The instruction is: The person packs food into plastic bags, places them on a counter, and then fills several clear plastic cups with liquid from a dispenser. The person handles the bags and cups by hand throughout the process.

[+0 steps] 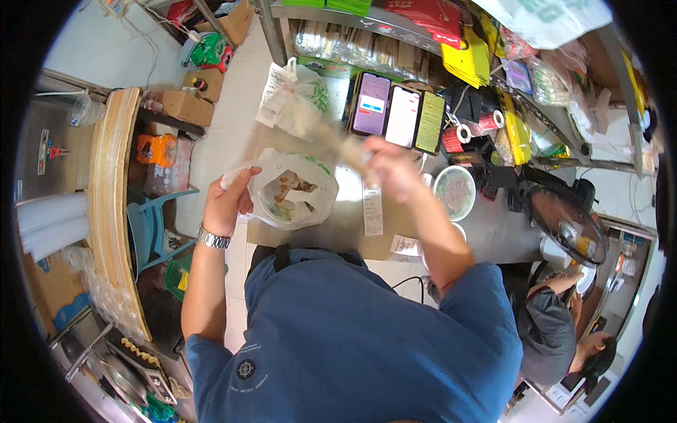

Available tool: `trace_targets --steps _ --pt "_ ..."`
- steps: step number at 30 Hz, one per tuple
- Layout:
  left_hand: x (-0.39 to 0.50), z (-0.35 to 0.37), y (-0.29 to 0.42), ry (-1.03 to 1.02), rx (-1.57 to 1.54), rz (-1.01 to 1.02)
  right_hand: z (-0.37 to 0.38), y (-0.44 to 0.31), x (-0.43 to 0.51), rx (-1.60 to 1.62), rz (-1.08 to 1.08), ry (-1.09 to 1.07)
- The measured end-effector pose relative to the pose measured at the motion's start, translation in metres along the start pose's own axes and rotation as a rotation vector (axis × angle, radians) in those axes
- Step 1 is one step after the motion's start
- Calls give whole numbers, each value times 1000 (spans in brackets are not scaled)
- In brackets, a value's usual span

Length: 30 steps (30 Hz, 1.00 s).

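My left hand (227, 203), with a metal watch at the wrist, grips the edge of a white plastic carrier bag (317, 209). The bag stands open on the steel table (349, 232) and a round container shows inside it. My right hand (391, 169) is blurred above the table and holds a pale, elongated bundle (338, 145), too blurred to name. A second tied plastic bag (312, 87) stands behind, with a printed paper slip (272, 95) on it. Another printed slip (373, 211) lies under my right hand. A lidded round bowl (454, 193) stands right of my right forearm.
Three smartphones (403, 116) lean at the table's back. Label rolls (456, 138) and a black fan (567, 224) are at the right. A steel shelf (412, 39) with bags and packets overhangs the back. A co-worker in a dark shirt (547, 333) is at the lower right.
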<state>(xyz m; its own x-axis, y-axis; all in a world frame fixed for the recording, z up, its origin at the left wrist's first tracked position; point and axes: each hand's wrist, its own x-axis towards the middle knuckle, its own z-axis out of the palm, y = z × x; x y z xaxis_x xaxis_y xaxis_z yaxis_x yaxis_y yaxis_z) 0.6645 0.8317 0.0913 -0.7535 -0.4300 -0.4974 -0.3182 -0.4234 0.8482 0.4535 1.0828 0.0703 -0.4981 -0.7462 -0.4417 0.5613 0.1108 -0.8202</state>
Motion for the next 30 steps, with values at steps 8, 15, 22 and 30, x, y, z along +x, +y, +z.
trace_targets --steps 8,15,22,30 --pt "8 -25 20 -121 -149 -127 99 111 31 -1159 -97 201" --pt "9 -14 -31 -403 393 221 107 137 5 -1501 -352 564" --pt "50 -2 -94 -470 1431 748 93 115 -43 -1682 262 291" --pt "54 -2 -104 -445 1522 664 80 17 -95 -1458 160 -127"
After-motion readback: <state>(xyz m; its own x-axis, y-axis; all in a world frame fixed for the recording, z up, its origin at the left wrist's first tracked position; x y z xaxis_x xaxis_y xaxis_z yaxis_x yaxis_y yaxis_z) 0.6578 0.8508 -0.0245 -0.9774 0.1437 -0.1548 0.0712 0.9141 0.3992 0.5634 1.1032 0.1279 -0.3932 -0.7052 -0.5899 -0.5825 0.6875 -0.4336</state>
